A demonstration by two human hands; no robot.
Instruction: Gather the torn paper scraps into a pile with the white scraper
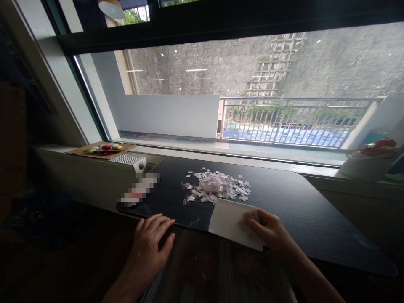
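Note:
My right hand [272, 229] grips the right edge of a white card [229, 219], thumb on top. The card looks flat and stiff, with a small dark hole near its right corner. It lies slanted at the near edge of the dark table [277, 189], its far edge close to a heap of small paper scraps [217, 185]. The scraps are mostly white with some pinkish bits, and a few lie scattered around the heap. My left hand [153, 240] is at the near table edge, left of the card, fingers stretched out and holding nothing.
A blurred-out flat item [139, 191] lies on the table's left end. Beyond it, a brown board [78, 150] with colourful small objects sits on a ledge by a white radiator [126, 162]. A window runs behind the table. Below the table's near edge it is dark.

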